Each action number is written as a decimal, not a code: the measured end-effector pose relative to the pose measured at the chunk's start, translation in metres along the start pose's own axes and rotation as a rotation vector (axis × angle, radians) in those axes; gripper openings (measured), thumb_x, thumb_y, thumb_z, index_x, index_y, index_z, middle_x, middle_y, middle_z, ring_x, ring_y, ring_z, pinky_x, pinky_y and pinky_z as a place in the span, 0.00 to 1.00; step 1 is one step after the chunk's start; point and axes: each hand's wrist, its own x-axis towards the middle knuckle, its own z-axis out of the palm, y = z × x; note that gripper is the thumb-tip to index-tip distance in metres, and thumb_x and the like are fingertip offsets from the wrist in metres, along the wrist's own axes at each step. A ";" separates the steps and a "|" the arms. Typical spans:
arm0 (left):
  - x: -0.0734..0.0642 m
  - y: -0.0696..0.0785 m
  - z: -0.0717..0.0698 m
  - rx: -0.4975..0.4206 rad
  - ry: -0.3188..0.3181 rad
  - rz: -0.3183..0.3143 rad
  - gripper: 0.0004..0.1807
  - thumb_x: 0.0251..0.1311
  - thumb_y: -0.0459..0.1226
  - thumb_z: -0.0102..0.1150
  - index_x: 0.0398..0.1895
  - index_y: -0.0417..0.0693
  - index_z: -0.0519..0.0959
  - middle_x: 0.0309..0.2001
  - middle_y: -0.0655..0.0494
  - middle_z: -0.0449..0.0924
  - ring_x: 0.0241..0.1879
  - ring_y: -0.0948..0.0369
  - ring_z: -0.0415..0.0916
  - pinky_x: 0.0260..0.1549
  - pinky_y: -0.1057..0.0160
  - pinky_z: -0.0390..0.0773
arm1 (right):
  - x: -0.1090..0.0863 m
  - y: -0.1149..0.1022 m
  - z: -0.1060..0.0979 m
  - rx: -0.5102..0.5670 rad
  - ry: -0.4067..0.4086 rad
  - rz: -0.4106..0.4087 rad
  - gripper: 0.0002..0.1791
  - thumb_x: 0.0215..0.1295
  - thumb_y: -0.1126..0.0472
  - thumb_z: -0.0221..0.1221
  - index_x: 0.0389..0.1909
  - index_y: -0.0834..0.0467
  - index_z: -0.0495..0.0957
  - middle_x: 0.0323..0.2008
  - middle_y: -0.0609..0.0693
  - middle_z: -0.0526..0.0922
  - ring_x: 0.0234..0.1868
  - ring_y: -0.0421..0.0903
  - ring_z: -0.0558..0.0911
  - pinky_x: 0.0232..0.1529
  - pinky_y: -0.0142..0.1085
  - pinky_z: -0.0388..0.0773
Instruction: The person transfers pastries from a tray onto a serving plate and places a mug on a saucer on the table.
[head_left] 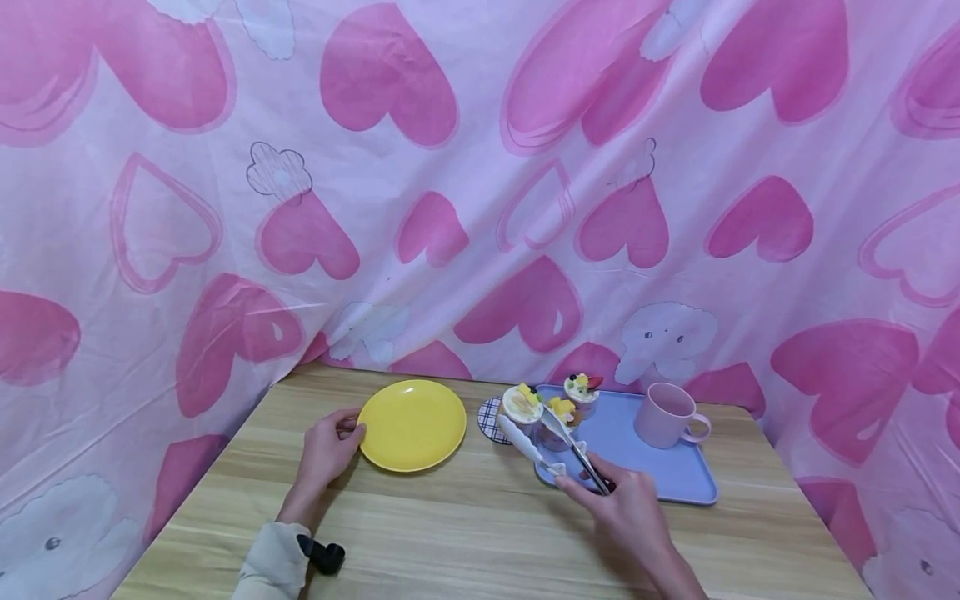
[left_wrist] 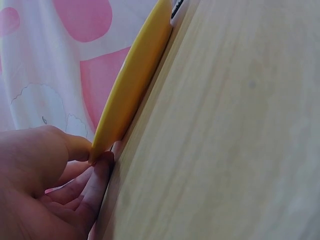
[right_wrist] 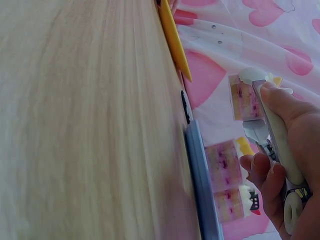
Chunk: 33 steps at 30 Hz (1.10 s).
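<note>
My left hand (head_left: 330, 450) pinches the left rim of a yellow plate (head_left: 412, 425), thumb above and fingers below, as the left wrist view shows. In my right hand (head_left: 633, 512) is a pair of tongs (head_left: 573, 450) with pale tips. Between the tips is a clear cup of layered cake (right_wrist: 242, 97) topped with cream and yellow fruit; the right wrist view shows it raised off the table. Two more cake cups, one with yellow fruit (head_left: 561, 408) and one with a strawberry (head_left: 582, 390), stand on a blue tray (head_left: 630, 467). The tongs partly cover the nearer one.
A pink mug (head_left: 664, 417) stands on the tray's right side. A checked round coaster (head_left: 491, 421) lies between plate and tray, partly behind the raised cup. The wooden table (head_left: 450, 533) ends at a pink heart-patterned curtain (head_left: 517, 308).
</note>
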 end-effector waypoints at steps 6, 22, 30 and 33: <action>0.000 0.001 0.000 -0.005 -0.006 -0.022 0.21 0.66 0.39 0.62 0.61 0.46 0.79 0.47 0.45 0.86 0.44 0.54 0.84 0.42 0.59 0.87 | 0.002 -0.005 0.009 0.018 -0.022 -0.006 0.44 0.40 0.25 0.70 0.56 0.49 0.84 0.42 0.50 0.90 0.30 0.39 0.78 0.20 0.28 0.73; -0.001 0.003 -0.001 0.009 -0.009 -0.034 0.21 0.67 0.39 0.62 0.62 0.47 0.78 0.49 0.44 0.85 0.45 0.53 0.84 0.43 0.57 0.87 | 0.008 -0.014 0.034 0.072 -0.082 -0.033 0.41 0.40 0.24 0.68 0.54 0.44 0.85 0.33 0.41 0.88 0.26 0.36 0.77 0.16 0.30 0.69; -0.001 0.003 -0.001 0.003 -0.013 -0.052 0.21 0.67 0.39 0.62 0.62 0.47 0.78 0.49 0.44 0.85 0.44 0.55 0.84 0.42 0.59 0.87 | 0.014 -0.019 0.049 0.082 -0.086 -0.108 0.36 0.46 0.26 0.67 0.52 0.43 0.87 0.20 0.33 0.79 0.22 0.35 0.76 0.19 0.29 0.70; -0.001 0.003 -0.001 0.004 -0.014 -0.047 0.21 0.67 0.39 0.62 0.62 0.47 0.78 0.48 0.44 0.85 0.43 0.55 0.84 0.42 0.59 0.87 | 0.017 -0.022 0.055 0.067 -0.087 -0.100 0.39 0.44 0.23 0.66 0.53 0.43 0.86 0.19 0.32 0.78 0.23 0.35 0.75 0.20 0.29 0.69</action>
